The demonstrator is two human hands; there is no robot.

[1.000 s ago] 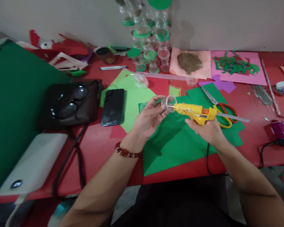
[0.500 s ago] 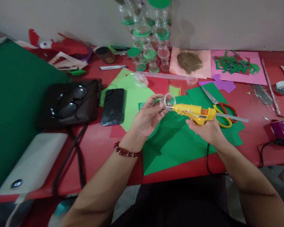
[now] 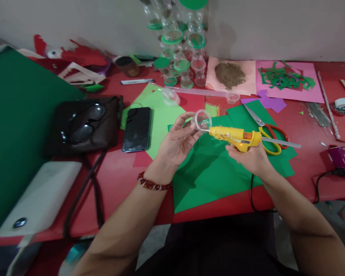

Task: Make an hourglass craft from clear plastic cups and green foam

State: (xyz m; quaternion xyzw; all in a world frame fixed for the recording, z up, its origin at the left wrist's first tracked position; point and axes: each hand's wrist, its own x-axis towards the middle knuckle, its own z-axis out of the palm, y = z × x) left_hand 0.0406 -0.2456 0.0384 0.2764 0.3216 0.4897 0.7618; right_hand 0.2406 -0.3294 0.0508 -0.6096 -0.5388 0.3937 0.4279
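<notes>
Between its fingertips my left hand [image 3: 179, 142] holds a small clear plastic cup [image 3: 203, 120], its round rim turned toward me. My right hand [image 3: 251, 155] is wrapped round the handle of a yellow hot glue gun [image 3: 232, 137]. The gun's nozzle is at the lower side of the cup's rim; whether it touches I cannot tell. A clear glue stick [image 3: 281, 142] juts from the gun's back end. Beneath both hands lies green paper [image 3: 209, 184]. Scissors [image 3: 271, 138] with red and yellow handles rest beside the gun.
Stacked clear cups with green discs [image 3: 182, 65] stand against the wall. Brown powder [image 3: 230, 74] and paper scraps [image 3: 286, 78] lie on pink sheets. A phone [image 3: 136, 129] and a dark bag [image 3: 83, 134] with sunglasses are at left. The gun's black cord [image 3: 252, 191] hangs near my right forearm.
The cup has tilted and moved slightly up and left in my left hand, so its rim faces me differently. The glue gun stays at its rim, hardly moved.
</notes>
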